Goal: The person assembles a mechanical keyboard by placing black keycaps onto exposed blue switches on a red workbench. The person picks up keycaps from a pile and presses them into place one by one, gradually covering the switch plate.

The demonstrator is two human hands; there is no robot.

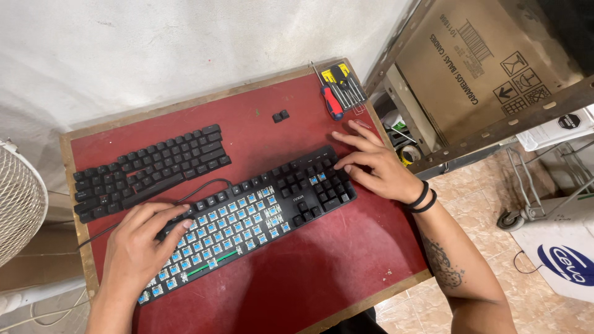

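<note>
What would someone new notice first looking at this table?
A black keyboard lies mid-table with most caps stripped, blue switches bared; the left hand and right hand rest on its ends. The pulled keycaps sit in rows behind it, screwdrivers at the far corner.

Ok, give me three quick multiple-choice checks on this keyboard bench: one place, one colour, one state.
1. Where do the two loose keycaps lie?
A. on the red tabletop above the keyboard
B. on the floor
C. in the left hand

2. What colour are the bared switches?
A. red
B. blue
C. yellow

3. What state is the keyboard's main block in?
A. all caps on
B. most caps off
C. snapped in half

Answers: 1 A, they sit on bare red board near the screwdriver set. 2 B, blue stems show. 3 B, the removed keycaps lie in rows beside it; the right hand rests on capped keys.
</note>
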